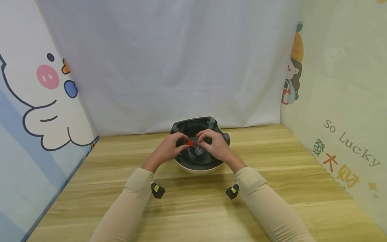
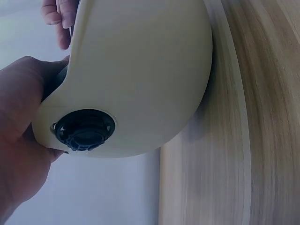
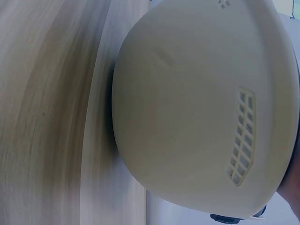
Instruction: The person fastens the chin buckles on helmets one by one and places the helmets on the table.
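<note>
A cream helmet [image 1: 198, 172] lies upside down on the wooden table, its black inside facing up. Over its opening, the left hand [image 1: 169, 147] pinches a red buckle [image 1: 190, 143] between thumb and fingertips. Facing it, the right hand [image 1: 217, 145] has thumb and fingers curled at the black strap end [image 1: 196, 145] beside the red piece. In the left wrist view the helmet shell [image 2: 145, 70] shows a black round side fitting [image 2: 85, 130], and the buckle is hidden. The right wrist view is filled by the shell [image 3: 187, 103] with a slotted vent [image 3: 243, 136].
The wooden table [image 1: 193, 208] reaches back to a white curtain [image 1: 181, 67]. Printed panels stand on the left [image 1: 45, 101] and right [image 1: 338, 101]. Small black wrist cameras hang under the left wrist [image 1: 157, 191] and the right wrist [image 1: 232, 192].
</note>
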The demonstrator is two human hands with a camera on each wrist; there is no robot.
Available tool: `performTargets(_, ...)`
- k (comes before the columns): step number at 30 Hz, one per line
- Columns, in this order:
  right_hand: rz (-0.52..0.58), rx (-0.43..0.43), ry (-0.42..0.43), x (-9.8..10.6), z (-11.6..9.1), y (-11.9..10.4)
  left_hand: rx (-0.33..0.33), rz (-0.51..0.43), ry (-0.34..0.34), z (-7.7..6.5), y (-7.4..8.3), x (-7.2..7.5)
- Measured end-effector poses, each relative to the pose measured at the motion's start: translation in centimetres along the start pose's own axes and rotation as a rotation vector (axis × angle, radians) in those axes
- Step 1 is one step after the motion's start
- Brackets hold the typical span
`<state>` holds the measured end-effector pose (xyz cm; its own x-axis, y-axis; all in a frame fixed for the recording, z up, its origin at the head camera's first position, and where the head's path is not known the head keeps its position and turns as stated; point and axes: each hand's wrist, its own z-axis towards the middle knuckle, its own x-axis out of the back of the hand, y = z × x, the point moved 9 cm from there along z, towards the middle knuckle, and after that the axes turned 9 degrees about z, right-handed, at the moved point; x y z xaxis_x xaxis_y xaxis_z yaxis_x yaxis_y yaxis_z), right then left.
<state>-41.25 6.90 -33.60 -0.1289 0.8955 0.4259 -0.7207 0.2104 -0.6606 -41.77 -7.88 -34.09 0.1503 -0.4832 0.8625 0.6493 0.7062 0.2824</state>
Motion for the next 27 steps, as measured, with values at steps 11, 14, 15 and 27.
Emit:
performTargets(11,-0.019,0.036,0.009,0.5,-0.1,-0.4,-0.018,-0.020,0.019,0.0,-0.3,-0.2)
performTargets(14,-0.038,0.064,0.022,0.7,-0.1,-0.6,-0.017,-0.031,0.061,0.0,-0.4,0.1)
performTargets(15,-0.048,0.076,0.030,0.8,-0.1,-0.8,-0.015,-0.032,0.078,-0.1,-0.5,0.2)
performTargets(27,-0.015,0.105,0.162,3.7,-0.3,-0.9,0.092,-0.166,0.349,-1.5,-2.9,2.6)
